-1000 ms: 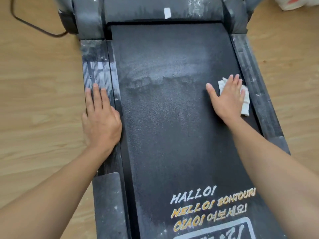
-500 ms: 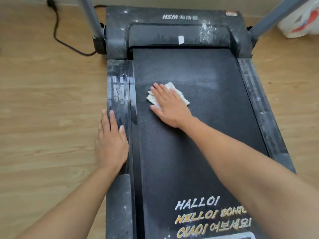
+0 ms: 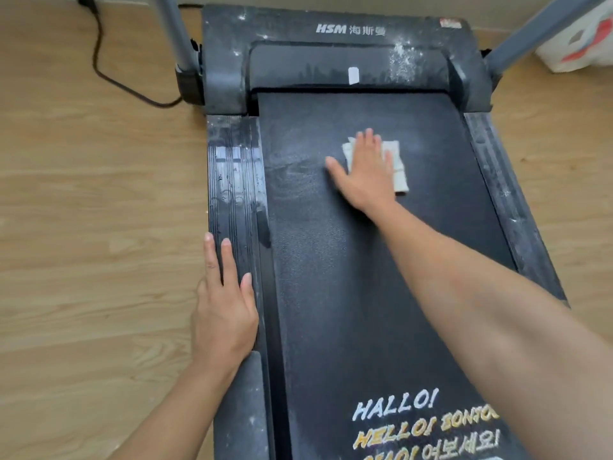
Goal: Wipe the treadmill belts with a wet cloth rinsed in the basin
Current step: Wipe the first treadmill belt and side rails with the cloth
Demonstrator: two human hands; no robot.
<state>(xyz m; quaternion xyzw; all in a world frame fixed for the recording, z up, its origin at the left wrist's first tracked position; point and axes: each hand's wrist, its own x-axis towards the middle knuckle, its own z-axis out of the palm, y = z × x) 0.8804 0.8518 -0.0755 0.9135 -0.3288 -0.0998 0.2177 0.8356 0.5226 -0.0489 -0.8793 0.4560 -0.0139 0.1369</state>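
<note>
On the far half of the belt (image 3: 365, 293), presses the folded cloth (image 3: 399, 167) flat under the straight-fingered right hand (image 3: 365, 171); rests the left hand (image 3: 225, 313), flat and empty, on the left rail (image 3: 232, 180). Seems roughly midway: looks dark and wiped near, leaves grey dust haze (image 3: 298, 174) far.

Wood floor (image 3: 83, 227): black cable (image 3: 109, 78) lies at its far left; white red-printed bag (image 3: 583, 44) sits at its far right.

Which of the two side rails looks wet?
The left side rail, where the left hand rests: it shines with wet reflections, while the right side rail is dull and dust-speckled.
</note>
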